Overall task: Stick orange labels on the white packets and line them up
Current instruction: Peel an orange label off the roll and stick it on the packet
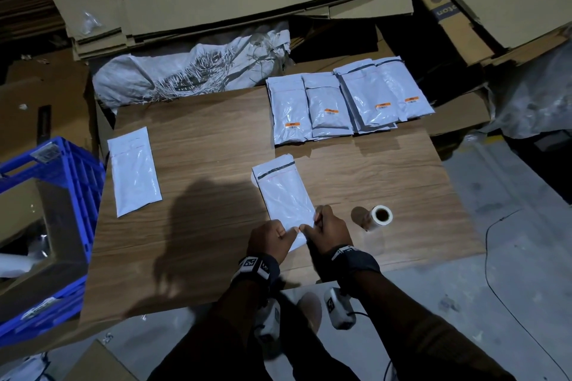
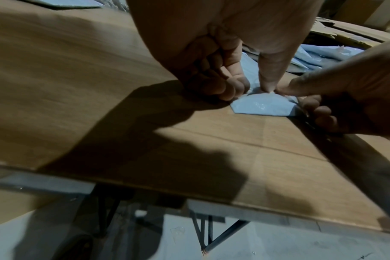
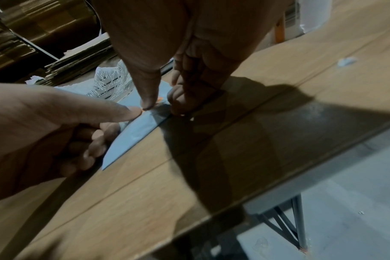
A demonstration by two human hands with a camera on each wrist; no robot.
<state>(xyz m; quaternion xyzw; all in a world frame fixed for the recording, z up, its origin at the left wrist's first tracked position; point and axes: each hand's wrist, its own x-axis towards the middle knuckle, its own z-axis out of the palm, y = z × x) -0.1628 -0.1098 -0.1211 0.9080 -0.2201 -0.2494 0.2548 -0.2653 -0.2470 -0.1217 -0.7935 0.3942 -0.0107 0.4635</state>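
Both thumbs over half-hidden orange label (image 3: 159, 100)

You get dim, grainy views: light from above and behind throws your dark shadow across the wooden surface (image 1: 198, 145), glare glints on packet plastic, both wrist pictures are soft and edge-warped.

Right hand (image 3: 189, 58) comes down from top centre, thumb tip pressed onto white packet (image 3: 136, 133) lying flat on wooden table (image 3: 278, 140), other fingers curled on packet's right edge. Sliver of orange label (image 3: 159, 100) just beside the thumb tip. Left hand (image 3: 44, 133) enters from left, thumb extended and meeting right thumb, fingers curled at packet's left edge. Flattened cardboard (image 3: 33, 35) stacked far left.
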